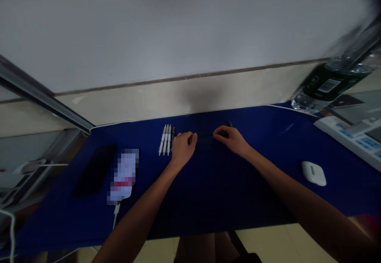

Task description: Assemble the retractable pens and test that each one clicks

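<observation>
Tabletop (226, 203) covered in deep blue, seen from above in dim light; picture it as a clock, with twelve at the wall (190, 33) and six at the wearer's lap. At nine o'clock, furthest left, lies a flat black slab (93, 171). Just beside it, also at nine, is a phone (123, 173) with a blurred-out, lit screen; a white cable (116, 211) runs from its near end towards seven. At ten, three white pens (164, 140) lie side by side, with a dark pen (173, 133) next to them.

Between ten and eleven is the wearer's left hand (183, 148), back upwards, thumb and forefinger brought together at the left end of a thin dark rod (205, 135). The rod lies level at twelve, spanning the space between both hands. Between one and two, the right hand (232, 139) pinches the rod's other end between thumb and fingertip, with almost no gap. A small dark object (230, 124) shows behind that hand, too hidden to identify.

At three sits a rounded white case (314, 173). At two, by the wall, is a clear bottle (327, 82) with a dark green label. Furthest right, between two and three, is a white power strip (354, 138) with blue sockets.
</observation>
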Demonstrator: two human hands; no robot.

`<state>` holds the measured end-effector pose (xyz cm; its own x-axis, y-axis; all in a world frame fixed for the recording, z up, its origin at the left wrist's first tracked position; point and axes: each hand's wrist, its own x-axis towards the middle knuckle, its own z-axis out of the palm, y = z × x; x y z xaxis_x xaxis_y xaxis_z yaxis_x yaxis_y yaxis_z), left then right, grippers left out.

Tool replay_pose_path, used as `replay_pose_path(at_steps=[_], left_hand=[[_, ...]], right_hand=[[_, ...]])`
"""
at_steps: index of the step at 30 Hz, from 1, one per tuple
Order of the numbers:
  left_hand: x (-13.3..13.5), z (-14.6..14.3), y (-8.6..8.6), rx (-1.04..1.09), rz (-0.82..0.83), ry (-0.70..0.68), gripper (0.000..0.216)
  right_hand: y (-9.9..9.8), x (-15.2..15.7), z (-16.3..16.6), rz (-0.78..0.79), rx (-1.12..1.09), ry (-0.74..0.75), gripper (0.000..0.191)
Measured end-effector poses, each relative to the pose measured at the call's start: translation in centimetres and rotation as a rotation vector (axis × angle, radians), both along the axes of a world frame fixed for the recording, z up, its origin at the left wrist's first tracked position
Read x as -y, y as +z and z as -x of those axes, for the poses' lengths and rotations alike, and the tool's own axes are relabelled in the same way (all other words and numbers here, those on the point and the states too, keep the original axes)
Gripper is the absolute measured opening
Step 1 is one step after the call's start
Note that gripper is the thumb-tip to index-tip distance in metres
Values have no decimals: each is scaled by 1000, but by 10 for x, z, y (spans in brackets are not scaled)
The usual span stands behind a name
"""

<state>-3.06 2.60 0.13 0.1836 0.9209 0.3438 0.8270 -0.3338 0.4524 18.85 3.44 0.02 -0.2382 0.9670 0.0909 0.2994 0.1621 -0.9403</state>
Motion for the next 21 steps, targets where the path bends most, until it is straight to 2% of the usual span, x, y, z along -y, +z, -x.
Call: replay_pose_path(at_steps=[6, 12, 21], left_hand=[[0, 0, -1, 4, 5, 10, 39], [0, -1, 0, 16, -6, 1, 39], [0, -1, 0, 11, 18, 2, 39]], right_hand=[[0, 0, -1, 8, -6, -12, 24], [4, 3, 0, -10, 117, -49, 41], [4, 2, 0, -20, 58, -13, 27]])
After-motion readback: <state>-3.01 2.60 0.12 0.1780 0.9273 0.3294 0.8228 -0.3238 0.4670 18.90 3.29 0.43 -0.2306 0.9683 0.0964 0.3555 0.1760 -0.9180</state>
